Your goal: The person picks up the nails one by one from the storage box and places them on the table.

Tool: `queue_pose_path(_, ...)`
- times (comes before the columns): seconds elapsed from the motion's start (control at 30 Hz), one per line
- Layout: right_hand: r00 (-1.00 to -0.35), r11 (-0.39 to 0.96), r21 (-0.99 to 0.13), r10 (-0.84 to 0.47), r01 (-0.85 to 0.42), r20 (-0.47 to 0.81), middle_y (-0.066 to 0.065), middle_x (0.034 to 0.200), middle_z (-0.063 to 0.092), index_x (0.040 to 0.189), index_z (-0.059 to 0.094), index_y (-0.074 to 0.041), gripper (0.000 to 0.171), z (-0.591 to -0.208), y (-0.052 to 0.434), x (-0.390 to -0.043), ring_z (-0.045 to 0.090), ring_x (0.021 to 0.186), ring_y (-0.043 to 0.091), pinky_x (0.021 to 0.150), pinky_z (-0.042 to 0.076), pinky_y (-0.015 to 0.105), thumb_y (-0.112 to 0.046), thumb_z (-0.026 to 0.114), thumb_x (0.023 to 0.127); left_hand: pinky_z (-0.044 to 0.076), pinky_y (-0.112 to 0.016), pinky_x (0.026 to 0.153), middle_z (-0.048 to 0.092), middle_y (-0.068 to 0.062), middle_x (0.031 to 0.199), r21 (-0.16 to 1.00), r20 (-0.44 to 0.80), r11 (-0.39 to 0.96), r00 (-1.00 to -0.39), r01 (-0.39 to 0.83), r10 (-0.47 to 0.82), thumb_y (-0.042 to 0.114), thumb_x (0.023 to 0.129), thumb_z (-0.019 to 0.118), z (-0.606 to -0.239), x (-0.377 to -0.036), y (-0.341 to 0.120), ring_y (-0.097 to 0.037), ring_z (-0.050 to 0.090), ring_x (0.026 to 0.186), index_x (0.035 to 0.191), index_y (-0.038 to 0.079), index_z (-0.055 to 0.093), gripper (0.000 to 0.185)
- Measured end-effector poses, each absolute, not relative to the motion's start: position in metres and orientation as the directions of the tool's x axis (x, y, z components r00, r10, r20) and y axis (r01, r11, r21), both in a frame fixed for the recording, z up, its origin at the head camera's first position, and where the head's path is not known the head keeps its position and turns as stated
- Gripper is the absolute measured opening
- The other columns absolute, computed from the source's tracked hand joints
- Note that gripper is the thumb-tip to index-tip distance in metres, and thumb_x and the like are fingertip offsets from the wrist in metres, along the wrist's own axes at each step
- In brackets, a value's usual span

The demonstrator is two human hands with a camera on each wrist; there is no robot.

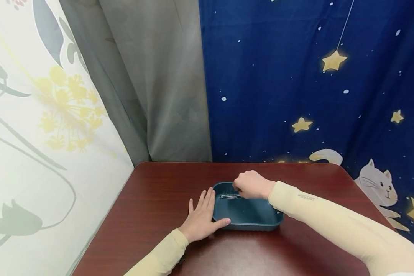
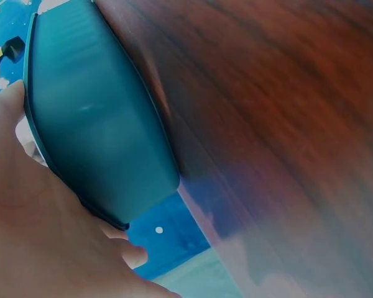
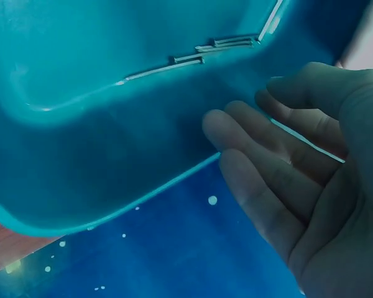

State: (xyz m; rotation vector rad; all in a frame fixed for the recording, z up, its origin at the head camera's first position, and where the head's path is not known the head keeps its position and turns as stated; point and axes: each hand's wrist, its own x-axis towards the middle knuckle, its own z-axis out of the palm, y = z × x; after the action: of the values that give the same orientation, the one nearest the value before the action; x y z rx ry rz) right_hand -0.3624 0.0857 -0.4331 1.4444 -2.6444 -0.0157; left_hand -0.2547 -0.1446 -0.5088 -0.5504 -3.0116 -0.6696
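Leftmost, filling the left side of the head view, hangs a pale curtain printed with yellow flowers [image 1: 55, 115], then a plain grey curtain [image 1: 151, 76], then a dark blue curtain with gold stars and a white cat [image 1: 296, 76] across the right. Below them, in the lower middle of the frame, stands a dark red-brown wooden table [image 1: 151, 199].

On that table the left hand [image 1: 203, 218] lies flat, its fingers straight and slightly apart, pressed against the left wall of a teal rectangular plastic tray [image 1: 248, 218] that sits at the table's centre; the thumb runs along the tray's near edge. The left wrist view shows the tray's outer wall [image 2: 93, 124] against the palm [image 2: 31, 236].

Inside the tray, near its far left corner, lie several thin silvery metal pins [image 1: 230, 196], side by side. The right hand [image 1: 252, 184] is over them, fingers curled down; whether the fingertips pinch the pins cannot be told. In the right wrist view the fingers [image 3: 267, 161] appear loosely bent and close together, the pins [image 3: 199, 53] apart from them.
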Motion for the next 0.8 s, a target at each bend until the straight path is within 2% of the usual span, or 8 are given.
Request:
queue_pose_path(0.27,-0.598,0.593,0.147,-0.801,-0.792,0.013,-0.01,0.054,0.045,0.07,0.067,-0.021,0.02,-0.452,0.082,-0.363,0.041,0.047,0.009,0.046,0.04,0.026,-0.01,0.079,0.081,0.0,-0.074,0.11,0.0,-0.004,0.169,0.401,0.081,0.852,-0.939,0.337,0.333,0.078,0.089,0.048,-0.507,-0.254,-0.144,-0.029,0.002,0.154,0.162,0.007,0.009,0.109)
queue_pose_path(0.43,-0.622,0.612,0.153,-0.782,-0.776,-0.033,-0.007,0.055,0.045,0.072,0.067,-0.019,0.018,-0.462,0.081,-0.362,0.039,0.049,0.01,0.048,0.04,0.028,-0.01,0.078,0.083,0.001,-0.074,0.109,0.002,-0.006,0.169,0.4,0.082,0.851,-0.938,0.341,0.337,0.078,0.089,0.048,-0.508,-0.254,-0.144,-0.031,0.004,0.154,0.162,0.007,0.008,0.109)
queue_pose_path(0.63,-0.587,0.581,0.12,-0.809,-0.805,-0.02,-0.007,0.055,0.043,0.067,0.06,-0.021,0.028,-0.469,0.084,-0.362,0.033,0.05,0.01,0.048,0.036,0.027,-0.006,0.077,0.083,0.001,-0.073,0.11,0.001,-0.005,0.169,0.391,0.063,0.858,-0.94,0.333,0.336,0.079,0.089,0.046,-0.51,-0.254,-0.144,-0.03,0.003,0.154,0.163,0.008,0.007,0.11)
queue_pose_path(0.8,-0.551,0.549,0.091,-0.834,-0.831,0.001,-0.01,0.055,0.045,0.069,0.066,-0.019,0.024,-0.469,0.084,-0.363,0.038,0.049,0.008,0.048,0.038,0.025,-0.002,0.076,0.084,0.001,-0.073,0.11,0.001,-0.005,0.169,0.392,0.063,0.858,-0.94,0.332,0.335,0.079,0.089,0.047,-0.507,-0.255,-0.144,-0.029,0.002,0.154,0.163,0.009,0.006,0.109)
